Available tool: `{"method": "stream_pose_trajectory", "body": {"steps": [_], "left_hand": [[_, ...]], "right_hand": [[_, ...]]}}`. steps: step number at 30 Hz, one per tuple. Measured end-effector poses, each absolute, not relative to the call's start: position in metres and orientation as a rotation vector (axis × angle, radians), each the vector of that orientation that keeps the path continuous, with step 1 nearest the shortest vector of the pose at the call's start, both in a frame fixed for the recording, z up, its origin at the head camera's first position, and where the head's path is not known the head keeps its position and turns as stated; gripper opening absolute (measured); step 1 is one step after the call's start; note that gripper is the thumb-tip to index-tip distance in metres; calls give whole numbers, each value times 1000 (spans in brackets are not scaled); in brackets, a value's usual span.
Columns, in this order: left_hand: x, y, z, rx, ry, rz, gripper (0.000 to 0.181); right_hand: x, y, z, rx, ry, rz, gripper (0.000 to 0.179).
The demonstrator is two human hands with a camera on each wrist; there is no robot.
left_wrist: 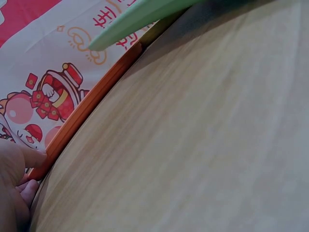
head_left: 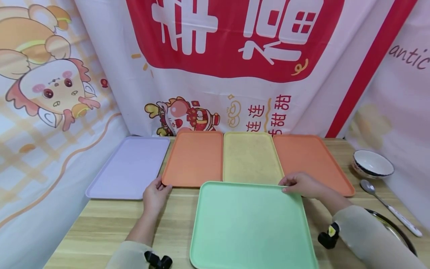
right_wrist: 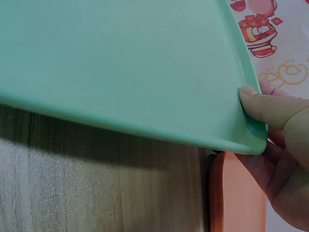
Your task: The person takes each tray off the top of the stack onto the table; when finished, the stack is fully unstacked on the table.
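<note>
My right hand [head_left: 302, 184] grips the far right corner of a light green tray [head_left: 252, 224], thumb on its inner face and fingers beneath, as the right wrist view shows. The green tray is raised off the table, with a shadow under its edge. At the near left corner of an orange tray [head_left: 194, 160], my left hand [head_left: 156, 196] pinches the rim between thumb and fingers. That orange tray lies on the table, beside a yellow tray [head_left: 252, 157] on its right. A lilac tray [head_left: 131, 168] lies to the left, just past my left hand.
A second orange tray [head_left: 310, 160] lies right of the yellow one. Along the right side are a bowl [head_left: 373, 164], a spoon [head_left: 386, 205] and a dark-rimmed round dish [head_left: 391, 226], partly hidden by my sleeve. Printed cloths hang behind and at both sides of the wooden table [head_left: 174, 224].
</note>
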State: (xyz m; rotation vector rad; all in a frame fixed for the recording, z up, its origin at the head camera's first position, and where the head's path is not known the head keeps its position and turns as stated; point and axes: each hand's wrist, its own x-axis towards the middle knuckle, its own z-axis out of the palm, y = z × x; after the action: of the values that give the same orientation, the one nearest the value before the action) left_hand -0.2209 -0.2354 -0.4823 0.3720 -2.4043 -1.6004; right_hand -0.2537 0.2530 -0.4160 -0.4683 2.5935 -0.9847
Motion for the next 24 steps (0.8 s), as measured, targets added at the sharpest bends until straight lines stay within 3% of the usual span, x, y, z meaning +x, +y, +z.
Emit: {"method": "stream_pose_trajectory", "body": {"steps": [15,24], "left_hand": [[-219,-232,-482,316,-2352,-1587,57],[-220,-233,-481,368,-2404,-1619,57]], "right_hand": [[-251,245,-431,-599,2641,-847,15],[-250,242,-435,-526,2701,-835,13]]}}
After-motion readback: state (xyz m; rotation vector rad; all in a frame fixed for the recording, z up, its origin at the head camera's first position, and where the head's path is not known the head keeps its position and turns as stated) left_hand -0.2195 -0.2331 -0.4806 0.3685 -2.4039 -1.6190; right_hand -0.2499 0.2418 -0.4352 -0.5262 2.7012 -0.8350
